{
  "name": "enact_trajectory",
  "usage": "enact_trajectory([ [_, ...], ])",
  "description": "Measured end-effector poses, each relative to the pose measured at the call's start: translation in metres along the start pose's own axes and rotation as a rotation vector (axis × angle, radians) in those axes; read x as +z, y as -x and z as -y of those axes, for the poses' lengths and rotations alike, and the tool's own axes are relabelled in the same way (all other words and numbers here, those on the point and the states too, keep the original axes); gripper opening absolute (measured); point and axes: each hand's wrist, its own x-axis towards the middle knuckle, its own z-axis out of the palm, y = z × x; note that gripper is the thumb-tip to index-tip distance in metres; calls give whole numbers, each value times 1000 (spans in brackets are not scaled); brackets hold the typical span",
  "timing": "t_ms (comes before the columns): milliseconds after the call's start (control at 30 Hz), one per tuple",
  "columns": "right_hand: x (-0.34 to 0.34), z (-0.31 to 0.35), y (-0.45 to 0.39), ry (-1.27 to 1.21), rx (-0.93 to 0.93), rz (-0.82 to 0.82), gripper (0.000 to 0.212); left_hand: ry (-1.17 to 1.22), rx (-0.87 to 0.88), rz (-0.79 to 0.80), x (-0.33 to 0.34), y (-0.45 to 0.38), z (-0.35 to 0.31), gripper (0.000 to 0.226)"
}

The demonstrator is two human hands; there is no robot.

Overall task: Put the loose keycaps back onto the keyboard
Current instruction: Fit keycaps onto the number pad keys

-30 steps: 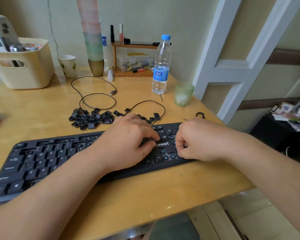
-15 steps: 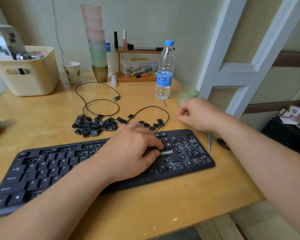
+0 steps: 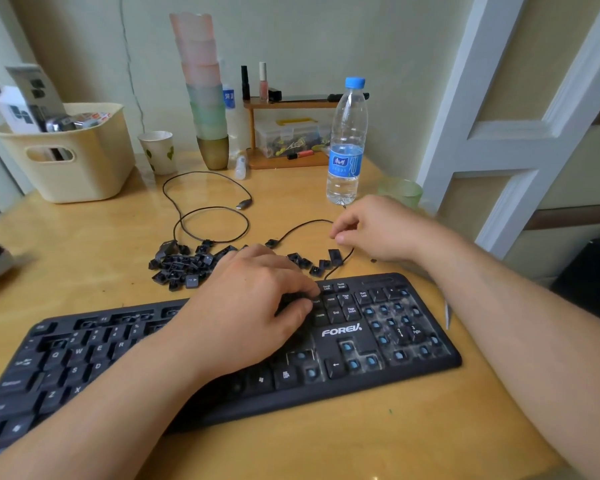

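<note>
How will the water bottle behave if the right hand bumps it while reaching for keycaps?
The bottle is tall and narrow on a small base, so it probably tips easily. It looks only partly full, with water low down, which may steady it a little. Its round body would likely roll on the table if it fell. The right hand hovers just in front of it.

I see the keyboard point(image 3: 388, 336) in matt black plastic, its bare sockets dusty and greyish on the right; the loose keycaps point(image 3: 184, 266) far of it look the same dull black plastic; the table point(image 3: 94, 244) reads as glossy, smooth yellow wood with glare; at the far left the basket point(image 3: 84, 174) is smooth cream plastic; the water bottle point(image 3: 347, 143) is clear, shiny plastic; the cup point(image 3: 158, 152) looks like matt paper.
</note>
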Motion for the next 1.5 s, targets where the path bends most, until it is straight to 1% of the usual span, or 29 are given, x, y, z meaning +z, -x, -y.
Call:
enact_trajectory([
  [67, 4, 9, -7, 101, -17, 81, 16, -6, -14, 3, -1, -1, 0, 34],
  [133, 7, 14, -11, 144, 2, 119, 15, -3, -26, 7, -1, -2, 1, 35],
  [267, 9, 14, -13, 162, 12, 143, 5, 11, -34, -1, -2, -1, 2, 35],
  [333, 8, 12, -12, 108, 21, 147, 2, 20, -40, -4, -2, -1, 3, 35],
  [400, 4, 8, -10, 11, 44, 115, 6, 43, -55, -6, -2, -1, 3, 34],
  [467, 2, 4, -7, -26, 51, 91, 10, 65, -66, -20, -2, -1, 4, 30],
  [567, 8, 2, -6, 34, 84, 59, 13, 81, -85, -33, -2, -1, 4, 24],
  [600, 10, 3, -5, 64, 108, 55, 18, 80, -88, -33, -2, -1, 4, 24],
  [667, 14, 9, -5, 119, 145, 78, 30, 76, -80, -27, -2, -1, 3, 24],
  [700, 14, 13, -4, 138, 158, 101, 32, 77, -74, -23, -2, -1, 2, 24],
  [833, 1, 21, -6, 171, 193, 237, 29, 90, -75, -21, -3, 0, 2, 23],
  [900, -1, 21, -5, 162, 209, 281, 32, 94, -74, -30, -4, 1, 2, 23],
  [967, 1, 21, -3, 130, 241, 262, 35, 94, -71, -36, -5, 1, 2, 23],
  [1033, 4, 23, 1, 104, 287, 184, 34, 100, -75, -30, -5, 1, 2, 24],
  [1100, 1, 25, 7, -46, 297, 38, 34, 119, -85, -27, -6, 1, 2, 23],
  [1133, -2, 27, 11, -210, 283, -27, 32, 132, -92, -30, -6, 0, 3, 23],
  [1167, -6, 32, 16, -442, 253, -68, 26, 158, -104, -39, -6, 0, 3, 25],
  [1233, -9, 47, 31, -953, 187, -37, 18, 302, -164, -85, -8, 0, 1, 28],
  [1267, -8, 55, 39, -1140, 152, 1, 19, 426, -204, -116, -10, 0, -1, 28],
  [1300, -6, 61, 48, -1242, 112, 34, 19, 566, -237, -145, -12, 0, -3, 26],
  [1367, 2, 69, 58, -1295, 37, 55, 15, 832, -271, -187, -17, 0, -8, 23],
  [1400, 6, 70, 60, -1296, 10, 48, 14, 923, -270, -205, -19, 1, -10, 23],
  [1433, 8, 71, 61, -1300, -6, 36, 13, 973, -258, -230, -21, 1, -12, 24],
  [1500, 13, 69, 61, -1327, -19, 19, 13, 987, -227, -282, -21, 1, -13, 29],
])
